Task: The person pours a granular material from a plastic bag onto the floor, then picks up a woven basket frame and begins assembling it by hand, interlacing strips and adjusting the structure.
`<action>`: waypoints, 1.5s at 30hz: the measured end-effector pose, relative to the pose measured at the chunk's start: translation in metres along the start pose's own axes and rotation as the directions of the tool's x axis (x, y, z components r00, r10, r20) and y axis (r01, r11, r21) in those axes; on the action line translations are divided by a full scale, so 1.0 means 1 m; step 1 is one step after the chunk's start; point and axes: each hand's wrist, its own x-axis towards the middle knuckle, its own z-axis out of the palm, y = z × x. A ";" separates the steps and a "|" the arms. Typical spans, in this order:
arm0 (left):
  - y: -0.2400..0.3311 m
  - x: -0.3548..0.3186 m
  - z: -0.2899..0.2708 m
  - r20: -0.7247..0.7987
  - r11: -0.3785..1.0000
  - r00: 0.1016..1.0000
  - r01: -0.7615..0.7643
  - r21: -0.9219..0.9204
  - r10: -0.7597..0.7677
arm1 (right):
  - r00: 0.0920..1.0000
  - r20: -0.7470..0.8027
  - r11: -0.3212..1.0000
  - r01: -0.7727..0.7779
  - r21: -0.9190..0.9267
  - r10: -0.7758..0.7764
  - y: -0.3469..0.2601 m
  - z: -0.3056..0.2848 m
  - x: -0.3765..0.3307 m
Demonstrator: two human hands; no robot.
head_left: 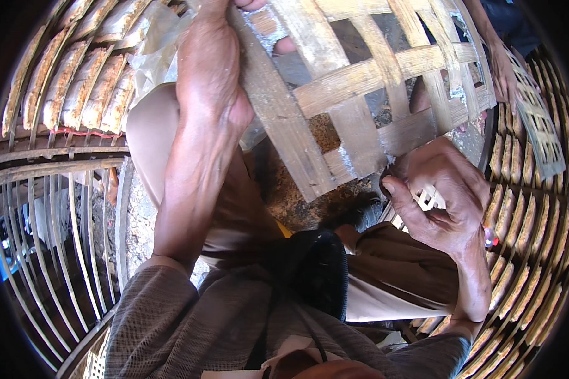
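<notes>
A woven lattice panel of flat bamboo strips [354, 82] is tilted in front of me, with pale bluish-white residue along some strips. My left hand [251, 4] is closed on its upper left part. Most of that hand lies beyond the top edge of the picture, and a fingertip shows through a gap in the weave. Close to the panel's lower edge, my right hand [446, 196] is curled, thumb toward the strips. Something small and dark sits by the thumb tip, but I cannot make out what it is.
Racks of brown-and-white slabs stand at the upper left [76, 82] and along the right [518, 252]. A barred wooden frame [50, 240] is at the left, below a translucent plastic sheet [155, 50]. At the upper right, another person's hand [504, 76] touches a similar lattice panel [540, 120].
</notes>
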 end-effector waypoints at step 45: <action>0.004 -0.005 0.010 -0.026 0.993 0.999 -0.039 0.110 0.042 | 0.981 0.039 0.954 0.193 -0.228 -0.189 -0.020 0.020 0.004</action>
